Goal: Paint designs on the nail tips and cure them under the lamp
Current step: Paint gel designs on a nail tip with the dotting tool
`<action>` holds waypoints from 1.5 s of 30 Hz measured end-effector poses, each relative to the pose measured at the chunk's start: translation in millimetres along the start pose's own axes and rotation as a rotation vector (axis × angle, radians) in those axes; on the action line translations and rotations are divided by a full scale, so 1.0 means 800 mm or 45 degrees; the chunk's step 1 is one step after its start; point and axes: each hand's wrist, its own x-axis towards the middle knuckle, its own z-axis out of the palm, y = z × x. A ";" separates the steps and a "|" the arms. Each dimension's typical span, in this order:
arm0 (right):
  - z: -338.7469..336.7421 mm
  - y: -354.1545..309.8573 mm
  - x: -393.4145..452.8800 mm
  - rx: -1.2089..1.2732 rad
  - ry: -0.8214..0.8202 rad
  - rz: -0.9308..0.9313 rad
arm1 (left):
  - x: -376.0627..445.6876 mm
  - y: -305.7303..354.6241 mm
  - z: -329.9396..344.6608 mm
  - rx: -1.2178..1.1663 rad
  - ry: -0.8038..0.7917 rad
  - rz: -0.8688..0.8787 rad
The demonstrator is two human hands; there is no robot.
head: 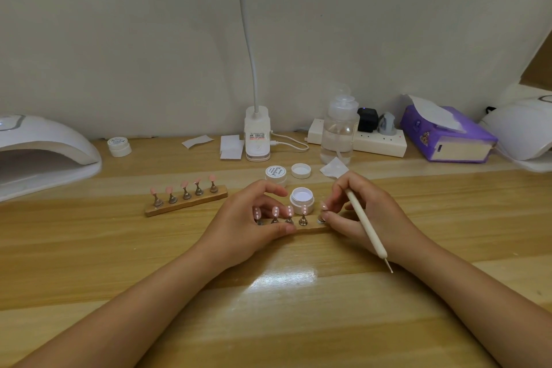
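A wooden holder (310, 228) lies on the desk in front of me, with several pink nail tips (275, 211) on metal stands, each dotted white. My left hand (254, 227) grips the holder's left end, thumb along its front. My right hand (367, 212) holds a cream dotting pen (366, 219) and its fingertips pinch the rightmost tip (323, 206) above its stand. An open jar of white gel (302, 199) sits just behind the holder. A second holder (186, 203) with several plain pink tips lies to the left. The white curing lamp (44, 152) stands at far left.
Behind the jar sit a closed gel pot (275, 174) and a loose lid (301, 170). Along the wall are a desk lamp base (257, 137), clear pump bottle (339, 128), power strip (379, 140), purple tissue box (445, 134), another lamp (522, 128) and a small pot (119, 146).
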 end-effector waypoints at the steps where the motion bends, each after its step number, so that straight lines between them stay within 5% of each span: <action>1: 0.000 0.000 0.000 0.001 -0.008 0.003 | 0.000 0.000 0.000 0.001 0.002 0.003; 18: 0.008 -0.008 0.004 0.109 0.226 -0.008 | -0.003 0.002 0.002 0.077 0.060 0.098; 26: 0.031 -0.035 -0.001 0.289 0.253 -0.082 | -0.007 0.010 0.006 0.471 0.259 0.582; 45: 0.039 -0.041 -0.005 0.389 0.211 -0.125 | -0.009 0.014 0.006 0.328 0.346 0.521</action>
